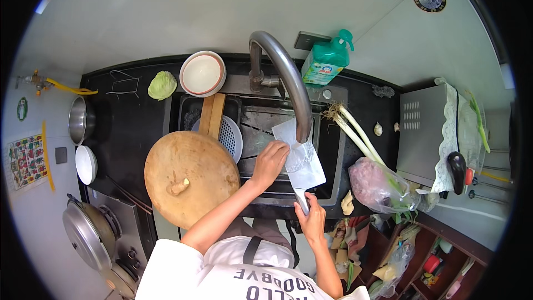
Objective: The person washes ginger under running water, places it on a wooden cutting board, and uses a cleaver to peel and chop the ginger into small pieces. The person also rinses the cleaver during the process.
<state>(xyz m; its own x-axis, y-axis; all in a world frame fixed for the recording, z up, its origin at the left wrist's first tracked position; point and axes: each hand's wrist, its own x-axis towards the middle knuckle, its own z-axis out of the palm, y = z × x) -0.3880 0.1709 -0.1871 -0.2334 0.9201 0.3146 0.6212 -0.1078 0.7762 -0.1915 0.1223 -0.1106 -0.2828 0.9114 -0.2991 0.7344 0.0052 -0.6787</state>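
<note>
A Chinese cleaver [300, 162] with a wide, wet-looking steel blade lies under the mouth of the curved metal faucet [287, 64], above the dark sink [266, 116]. My right hand [312, 218] grips its handle. My left hand [272, 162] is at the blade's left edge, its fingers bent and close together; whether they press on the steel cannot be made out. Left of the sink a round wooden cutting board [191, 175] bears a piece of ginger root [179, 187]. A perforated colander [231, 137] shows partly behind the board, beneath wooden slats [212, 114].
Leeks [358, 133], a plastic bag with pinkish contents [370, 181] and more ginger [347, 203] lie right of the sink. Behind stand stacked bowls [202, 73], half a cabbage [162, 86] and a green pump bottle [327, 60]. A lidded wok [89, 233] is at the lower left.
</note>
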